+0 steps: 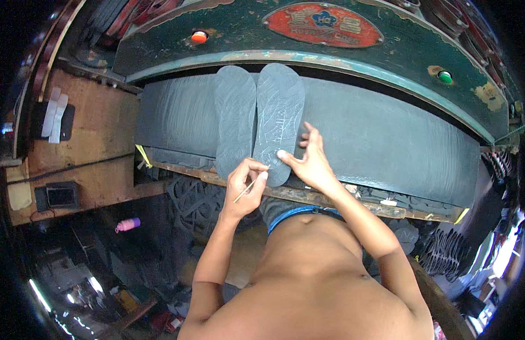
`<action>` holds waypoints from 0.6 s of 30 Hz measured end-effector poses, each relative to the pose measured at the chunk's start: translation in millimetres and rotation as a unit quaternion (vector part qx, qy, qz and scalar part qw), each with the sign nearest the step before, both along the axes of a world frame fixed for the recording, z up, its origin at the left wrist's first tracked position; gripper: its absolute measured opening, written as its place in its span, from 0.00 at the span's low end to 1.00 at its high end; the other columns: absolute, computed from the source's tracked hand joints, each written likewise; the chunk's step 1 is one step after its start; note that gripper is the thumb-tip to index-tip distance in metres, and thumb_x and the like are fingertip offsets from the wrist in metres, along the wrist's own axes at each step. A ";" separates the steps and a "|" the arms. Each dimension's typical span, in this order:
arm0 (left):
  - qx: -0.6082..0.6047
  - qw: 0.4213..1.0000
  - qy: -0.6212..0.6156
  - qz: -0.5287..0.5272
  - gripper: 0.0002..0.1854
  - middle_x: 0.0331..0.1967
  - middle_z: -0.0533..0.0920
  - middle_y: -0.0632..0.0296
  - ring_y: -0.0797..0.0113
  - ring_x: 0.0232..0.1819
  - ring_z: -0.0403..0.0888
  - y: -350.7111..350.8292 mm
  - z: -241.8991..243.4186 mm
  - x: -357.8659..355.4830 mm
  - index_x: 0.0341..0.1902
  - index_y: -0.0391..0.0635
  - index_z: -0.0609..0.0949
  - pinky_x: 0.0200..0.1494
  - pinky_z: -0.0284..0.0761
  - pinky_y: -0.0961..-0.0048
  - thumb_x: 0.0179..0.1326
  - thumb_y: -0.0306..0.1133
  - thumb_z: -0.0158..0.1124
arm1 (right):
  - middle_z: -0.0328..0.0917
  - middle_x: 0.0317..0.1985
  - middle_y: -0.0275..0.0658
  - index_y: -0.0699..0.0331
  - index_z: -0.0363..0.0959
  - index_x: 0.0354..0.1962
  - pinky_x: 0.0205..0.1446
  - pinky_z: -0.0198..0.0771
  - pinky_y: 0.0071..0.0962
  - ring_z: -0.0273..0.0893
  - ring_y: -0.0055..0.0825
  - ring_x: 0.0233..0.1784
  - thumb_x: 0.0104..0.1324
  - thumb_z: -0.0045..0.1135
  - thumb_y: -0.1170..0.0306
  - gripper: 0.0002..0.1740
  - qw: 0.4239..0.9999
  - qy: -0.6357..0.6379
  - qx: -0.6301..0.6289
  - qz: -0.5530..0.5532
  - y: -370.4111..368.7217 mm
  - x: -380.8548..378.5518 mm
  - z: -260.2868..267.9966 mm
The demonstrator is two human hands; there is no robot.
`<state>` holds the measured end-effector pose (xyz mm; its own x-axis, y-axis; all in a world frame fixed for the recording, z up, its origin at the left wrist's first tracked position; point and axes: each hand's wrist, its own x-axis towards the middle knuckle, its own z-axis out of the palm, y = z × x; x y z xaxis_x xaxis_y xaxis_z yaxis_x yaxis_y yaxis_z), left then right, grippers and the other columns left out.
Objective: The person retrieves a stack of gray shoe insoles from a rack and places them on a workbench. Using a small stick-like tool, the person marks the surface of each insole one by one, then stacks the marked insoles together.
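Observation:
Two dark grey rubber shoe soles lie side by side on a broad dark slab (385, 136). The right sole (277, 102) bears raised lettering and a line pattern; the left sole (235, 110) looks smoother. My left hand (245, 189) pinches a thin, light-coloured stick (244, 190), its tip by the near end of the right sole. My right hand (311, 163) is spread at that sole's right edge. Its thumb rests on the sole's surface near the round mark, and its fingers are apart with nothing between them.
Behind the slab stands a worn green machine panel (237, 29) with an orange button (199, 37) and a green button (444, 77). A wooden table (96, 123) at left holds white strips (55, 114) and a small black device (60, 196). A pink-purple bottle (128, 225) is lower left.

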<state>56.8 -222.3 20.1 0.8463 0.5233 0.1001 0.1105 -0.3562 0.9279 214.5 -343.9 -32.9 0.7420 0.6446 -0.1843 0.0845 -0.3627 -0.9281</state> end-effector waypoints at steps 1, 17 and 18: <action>-0.063 0.997 0.040 0.015 0.07 0.31 0.77 0.64 0.78 0.29 0.70 -0.1 -0.1 -1.1 0.32 0.40 0.74 0.35 0.69 0.78 0.62 0.18 0.62 | 0.60 0.64 0.62 0.72 0.46 0.74 0.68 0.70 0.47 0.69 0.52 0.64 0.57 0.77 0.51 0.61 1.000 -0.027 -0.007 0.006 7.2 0.7 -4.8; 0.095 0.994 0.042 -0.037 0.14 0.17 0.67 0.58 0.66 0.19 0.68 4.2 -21.2 12.5 0.22 0.40 0.63 0.25 0.67 0.68 0.46 0.16 0.60 | 0.63 0.60 0.61 0.72 0.49 0.74 0.71 0.66 0.49 0.67 0.59 0.65 0.57 0.76 0.52 0.59 0.998 -0.060 0.030 -0.015 11.2 -5.1 -17.0; 0.098 0.994 0.044 -0.037 0.14 0.18 0.67 0.58 0.66 0.19 0.68 4.5 -21.3 12.5 0.22 0.40 0.63 0.25 0.66 0.68 0.46 0.16 0.60 | 0.63 0.60 0.61 0.72 0.49 0.74 0.71 0.66 0.49 0.67 0.59 0.65 0.57 0.76 0.53 0.59 0.997 -0.065 0.031 -0.016 11.4 -5.0 -17.0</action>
